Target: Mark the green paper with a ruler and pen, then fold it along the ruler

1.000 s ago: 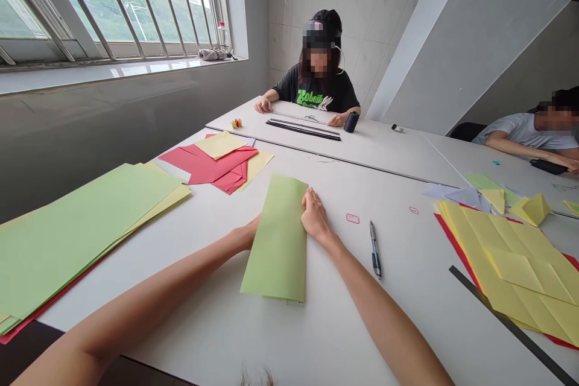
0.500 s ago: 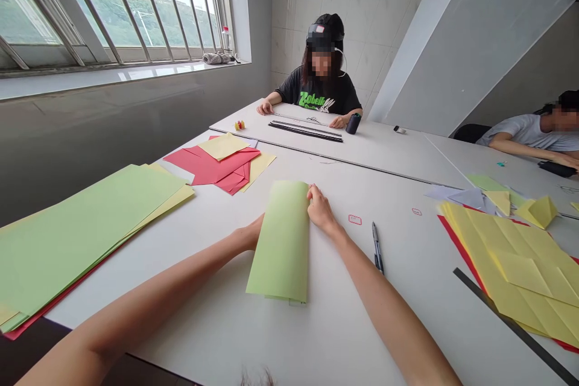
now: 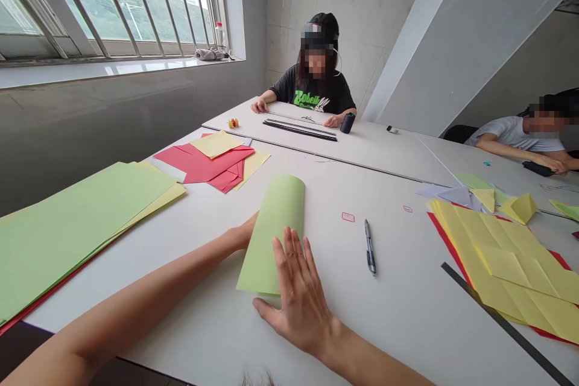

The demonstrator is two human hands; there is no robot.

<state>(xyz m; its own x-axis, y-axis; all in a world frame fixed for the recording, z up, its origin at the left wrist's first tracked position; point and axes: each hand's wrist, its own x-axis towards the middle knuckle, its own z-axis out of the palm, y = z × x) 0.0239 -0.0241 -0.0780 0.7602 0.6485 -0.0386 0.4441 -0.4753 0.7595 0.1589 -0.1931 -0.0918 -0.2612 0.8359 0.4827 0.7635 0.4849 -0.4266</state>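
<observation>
A folded sheet of light green paper [image 3: 275, 211] lies in front of me, its right edge rounded over in a loose fold. My right hand [image 3: 301, 286] rests with fingers spread on the near right part of the sheet, the thumb just off its near edge. Behind the paper's left side, only the wrist end of my left hand [image 3: 249, 231] shows; its fingers are hidden by the sheet. To the right of the paper lies a pen [image 3: 370, 247] on the white table.
Large green sheets [image 3: 94, 211] are stacked at the left. Red paper pieces [image 3: 199, 164] lie farther back. Creased yellow sheets [image 3: 520, 265] and a dark strip [image 3: 497, 316] are at the right. Across the table sits a person [image 3: 316, 84]; another person [image 3: 515, 136] leans at far right.
My right hand has moved from the far right edge of the green paper to its near part, opening flat onto it. The view has shifted slightly.
</observation>
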